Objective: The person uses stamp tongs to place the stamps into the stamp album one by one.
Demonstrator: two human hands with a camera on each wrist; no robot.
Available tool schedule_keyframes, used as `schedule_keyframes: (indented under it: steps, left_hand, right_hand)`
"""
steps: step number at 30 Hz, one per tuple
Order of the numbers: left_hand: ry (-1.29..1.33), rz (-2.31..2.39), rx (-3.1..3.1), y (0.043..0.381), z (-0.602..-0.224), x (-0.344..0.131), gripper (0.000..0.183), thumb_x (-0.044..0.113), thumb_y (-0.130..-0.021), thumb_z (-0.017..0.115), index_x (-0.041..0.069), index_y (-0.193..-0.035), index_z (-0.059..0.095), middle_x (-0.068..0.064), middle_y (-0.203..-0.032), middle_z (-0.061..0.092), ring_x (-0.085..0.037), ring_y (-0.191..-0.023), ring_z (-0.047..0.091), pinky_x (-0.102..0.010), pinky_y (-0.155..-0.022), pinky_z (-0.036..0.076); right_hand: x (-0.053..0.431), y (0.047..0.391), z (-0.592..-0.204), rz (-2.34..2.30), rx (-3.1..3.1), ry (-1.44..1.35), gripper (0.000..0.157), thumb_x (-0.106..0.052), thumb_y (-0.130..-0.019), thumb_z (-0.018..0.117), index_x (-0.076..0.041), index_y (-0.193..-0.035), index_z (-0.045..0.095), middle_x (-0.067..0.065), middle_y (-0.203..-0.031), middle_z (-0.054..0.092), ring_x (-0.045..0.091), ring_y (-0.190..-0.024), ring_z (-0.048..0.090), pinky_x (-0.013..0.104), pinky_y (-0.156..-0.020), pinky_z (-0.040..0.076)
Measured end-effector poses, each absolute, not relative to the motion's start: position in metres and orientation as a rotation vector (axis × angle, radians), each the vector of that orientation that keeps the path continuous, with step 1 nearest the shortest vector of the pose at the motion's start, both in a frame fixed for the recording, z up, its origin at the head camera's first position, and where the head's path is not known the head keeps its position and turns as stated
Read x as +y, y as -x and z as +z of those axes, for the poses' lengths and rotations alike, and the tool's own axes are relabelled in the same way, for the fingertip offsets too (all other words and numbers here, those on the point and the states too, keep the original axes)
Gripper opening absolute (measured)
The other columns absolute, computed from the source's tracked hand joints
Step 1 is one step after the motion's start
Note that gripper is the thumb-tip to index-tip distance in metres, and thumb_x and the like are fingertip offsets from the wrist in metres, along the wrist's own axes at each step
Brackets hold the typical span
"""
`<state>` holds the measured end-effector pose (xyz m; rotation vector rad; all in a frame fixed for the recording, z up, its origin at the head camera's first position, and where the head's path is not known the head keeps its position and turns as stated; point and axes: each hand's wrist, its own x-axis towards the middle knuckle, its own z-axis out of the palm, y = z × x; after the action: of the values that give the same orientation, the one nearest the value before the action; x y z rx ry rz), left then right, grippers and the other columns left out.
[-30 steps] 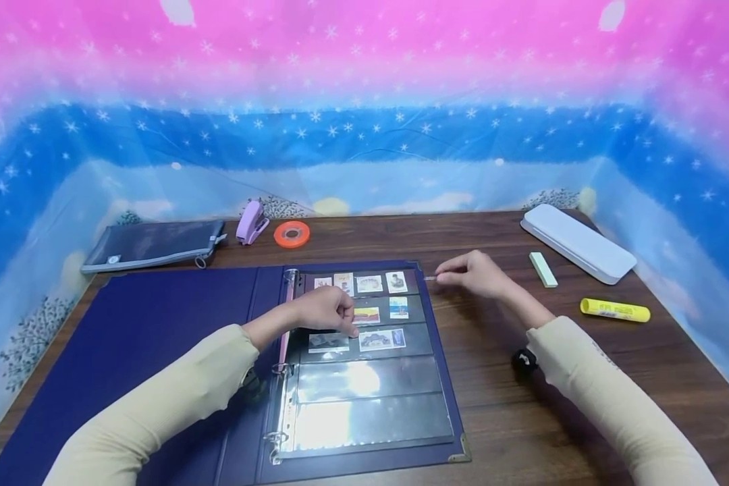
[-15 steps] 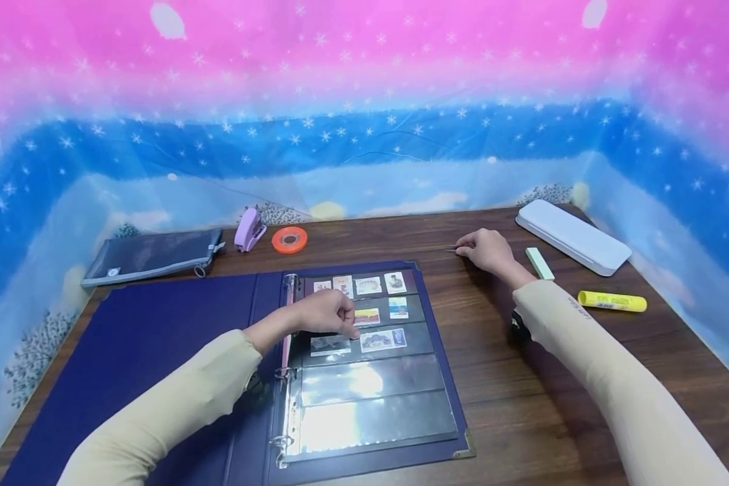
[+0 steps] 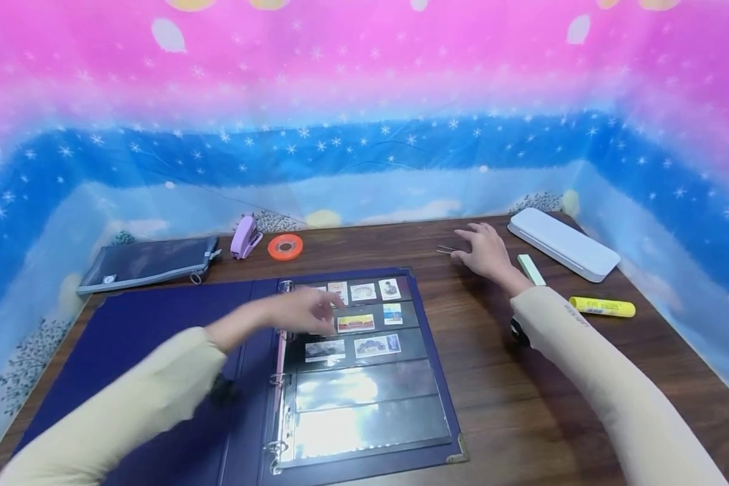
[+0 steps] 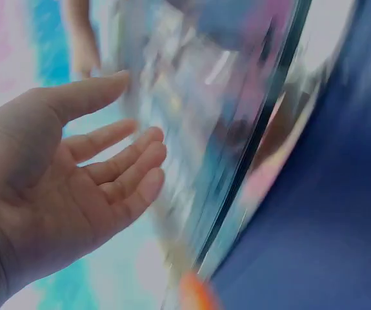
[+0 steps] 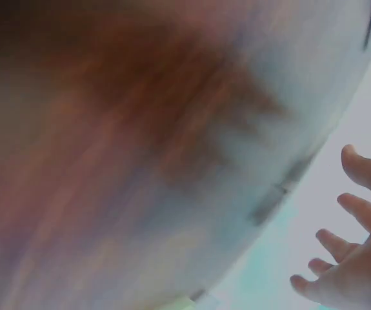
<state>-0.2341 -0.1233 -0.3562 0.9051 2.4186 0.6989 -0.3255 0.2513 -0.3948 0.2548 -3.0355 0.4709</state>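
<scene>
A navy ring-binder stamp album point(image 3: 158, 337) lies spread on the table, its black pocket page point(image 3: 395, 378) filled in the upper rows with several stamps point(image 3: 376, 345). Over the left part of that page hovers my left hand point(image 3: 304, 310), blurred in the head view; the left wrist view shows its fingers relaxed and holding nothing. Beyond the album's top right corner, thin metal tweezers point(image 3: 445, 250) lie on the wood. Close beside them is my right hand point(image 3: 486, 253), fingers spread and apart from the tweezers. In the right wrist view the fingers point(image 5: 359, 210) are spread too.
A mesh zip pouch point(image 3: 152, 262), a lilac stapler point(image 3: 245, 236) and an orange tape roll point(image 3: 285, 247) line the back left. At the right are a white case point(image 3: 561, 243), a pale green block point(image 3: 531, 270) and a yellow glue stick point(image 3: 601, 307).
My right hand has carried the tweezers away from the album toward the table's back and let go of them. My left hand has loosened its fingers and moved left across the page.
</scene>
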Motion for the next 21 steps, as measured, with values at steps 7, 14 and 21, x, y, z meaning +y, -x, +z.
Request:
schedule_keyframes:
  steps: [7, 14, 21]
  left_hand:
    - [-0.623, 0.621, 2.839, 0.248, -0.343, -0.207, 0.084, 0.045, -0.085, 0.063, 0.008, -0.148, 0.022, -0.029, -0.143, 0.034, -0.049, -0.13, 0.034, -0.064, -0.099, 0.031]
    - [-0.39, 0.154, 2.948, 0.236, -0.367, -0.245, 0.108, 0.077, -0.071, 0.054, 0.026, -0.151, 0.002, -0.03, -0.153, 0.004, -0.058, -0.136, 0.005, -0.079, -0.095, 0.006]
    - [-0.354, 0.093, 2.988, 0.229, -0.365, -0.255, 0.103, 0.079, -0.072, 0.05, 0.033, -0.15, 0.003, -0.025, -0.155, 0.0, -0.058, -0.137, -0.002, -0.081, -0.093, 0.0]
  right_hand:
    - [0.263, 0.289, -0.379, 0.418, -3.097, -0.378, 0.07, -0.06, -0.092, 0.04, -0.023, -0.149, 0.024, 0.011, -0.159, 0.002, 0.038, -0.144, -0.017, 0.068, -0.106, -0.01]
    - [0.268, 0.269, -0.387, 0.311, -3.188, -0.373, 0.073, -0.07, -0.089, 0.026, -0.035, -0.15, 0.005, 0.004, -0.159, -0.006, 0.038, -0.139, -0.028, 0.07, -0.101, -0.018]
    - [0.266, 0.267, -0.401, 0.294, -3.138, -0.374, 0.077, -0.071, -0.087, 0.032, -0.038, -0.148, -0.002, 0.002, -0.159, -0.001, 0.037, -0.14, -0.026, 0.069, -0.102, -0.018]
